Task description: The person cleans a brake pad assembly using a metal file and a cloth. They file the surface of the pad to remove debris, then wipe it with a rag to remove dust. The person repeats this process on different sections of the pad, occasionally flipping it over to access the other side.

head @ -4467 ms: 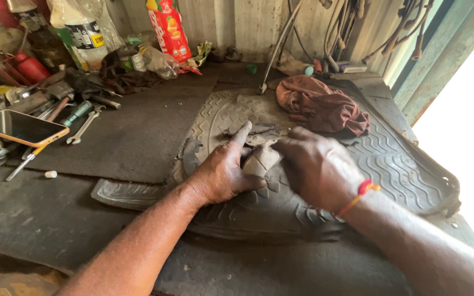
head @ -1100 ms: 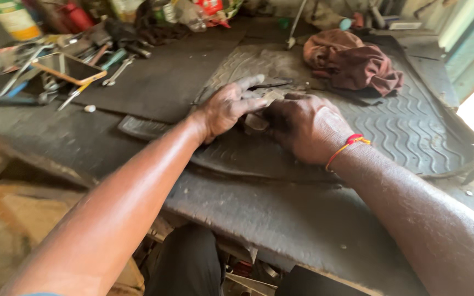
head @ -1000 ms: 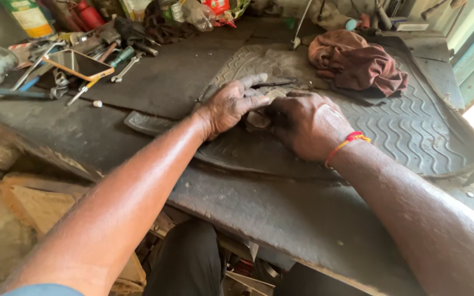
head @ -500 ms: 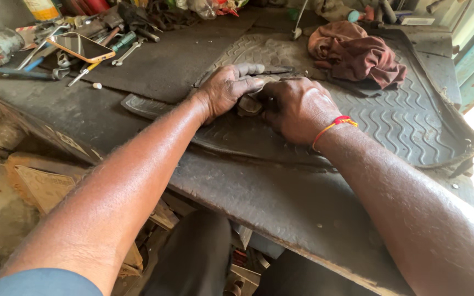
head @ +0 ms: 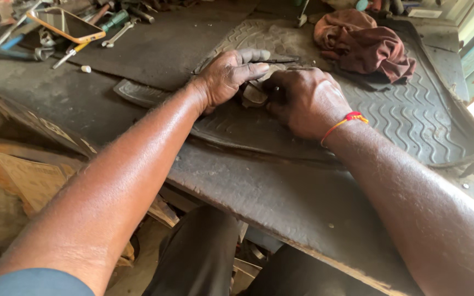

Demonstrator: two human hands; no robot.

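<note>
A grey ribbed rubber mat (head: 412, 118) lies on the dark workbench. My left hand (head: 229, 75) presses down on a small greyish scrap piece (head: 255, 94) on the mat, fingers stretched to the right over it. My right hand (head: 303, 98), with a red and orange thread at the wrist, is curled against the same piece from the right. What the right fingers pinch is hidden under the hand. A thin dark tool tip (head: 281, 60) shows just beyond my left fingers.
A crumpled maroon cloth (head: 366, 44) lies on the mat's far side. A phone in an orange case (head: 67, 24), wrenches and a screwdriver (head: 113, 30) lie at the far left. The bench's front edge (head: 281, 219) runs above my knees; cardboard scraps (head: 28, 175) sit lower left.
The camera has dipped lower and nearer. Both hands stay together on the small piece, the right hand closing more tightly over it.
</note>
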